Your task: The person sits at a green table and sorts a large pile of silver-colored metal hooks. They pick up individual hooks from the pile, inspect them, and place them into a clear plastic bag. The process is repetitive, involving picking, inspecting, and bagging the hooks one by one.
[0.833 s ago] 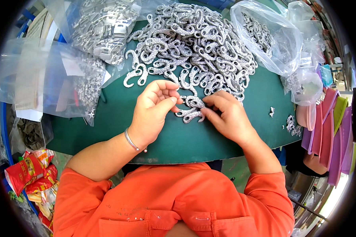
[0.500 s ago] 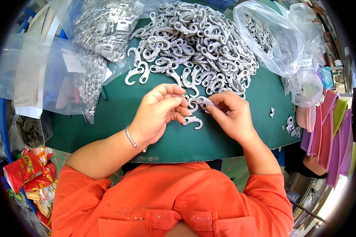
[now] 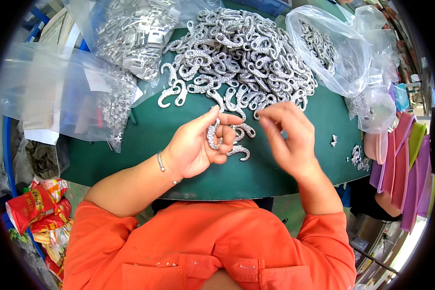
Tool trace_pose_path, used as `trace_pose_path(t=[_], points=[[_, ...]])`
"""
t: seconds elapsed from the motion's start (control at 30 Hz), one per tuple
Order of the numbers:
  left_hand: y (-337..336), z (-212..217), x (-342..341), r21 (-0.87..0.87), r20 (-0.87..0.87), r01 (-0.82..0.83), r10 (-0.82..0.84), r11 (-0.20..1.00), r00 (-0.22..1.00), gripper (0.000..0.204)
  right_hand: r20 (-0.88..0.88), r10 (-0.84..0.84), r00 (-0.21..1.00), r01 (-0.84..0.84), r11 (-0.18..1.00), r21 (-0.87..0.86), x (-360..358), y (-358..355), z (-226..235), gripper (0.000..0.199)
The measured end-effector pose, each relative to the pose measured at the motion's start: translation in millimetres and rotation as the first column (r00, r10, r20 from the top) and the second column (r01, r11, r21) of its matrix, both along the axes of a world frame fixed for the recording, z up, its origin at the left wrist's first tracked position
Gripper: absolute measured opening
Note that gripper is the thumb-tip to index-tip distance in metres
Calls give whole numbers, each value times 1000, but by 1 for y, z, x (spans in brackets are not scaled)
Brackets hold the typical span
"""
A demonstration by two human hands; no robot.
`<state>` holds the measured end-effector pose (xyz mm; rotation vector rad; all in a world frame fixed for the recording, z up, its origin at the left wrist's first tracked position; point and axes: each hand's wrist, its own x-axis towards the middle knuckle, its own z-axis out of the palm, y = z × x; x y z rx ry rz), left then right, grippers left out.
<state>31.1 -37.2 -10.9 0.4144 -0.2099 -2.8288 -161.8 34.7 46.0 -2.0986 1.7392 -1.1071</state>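
In my left hand [image 3: 193, 142], thumb and fingers are closed on a silver hook-shaped metal piece [image 3: 211, 136] with a textured surface; it stands curved against the fingers. My right hand [image 3: 291, 137] is at the near edge of the pile, fingers curled, with thumb and forefinger slightly apart beside a silver link. Nothing shows clearly between those fingertips. Between the hands lie a few loose hooks, the nearest a curved hook [image 3: 239, 152]. Behind them rises a big heap of the same silver hooks [image 3: 246, 53].
The green table [image 3: 188, 179] has a clear bag of flat silver parts [image 3: 135, 38] and a bag of small star-like pieces [image 3: 116, 96] at left. An open plastic bag [image 3: 343, 58] of links stands at right, with small silver bits [image 3: 356, 154] nearer. Coloured strips [image 3: 406, 169] hang beside the table.
The left hand now holds a hook upright against its fingers. My right hand has drawn away from it, to the right, toward the pile's edge. The view has shifted slightly.
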Motion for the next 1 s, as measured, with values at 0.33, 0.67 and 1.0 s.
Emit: trace_pose_path(t=[0.33,0.67,1.0], points=[[-3,7,0,-176,164,-101,131,979,978,21,110,-142,984,78,888,453,-8,12,-26,18],[-5,16,-5,-104,150,-175,190,979,970,45,521,45,853,-187,956,224,-7,-8,-6,7],[-22,11,7,-68,190,-300,308,951,932,22,-64,332,941,-289,888,357,-8,-12,-19,14]])
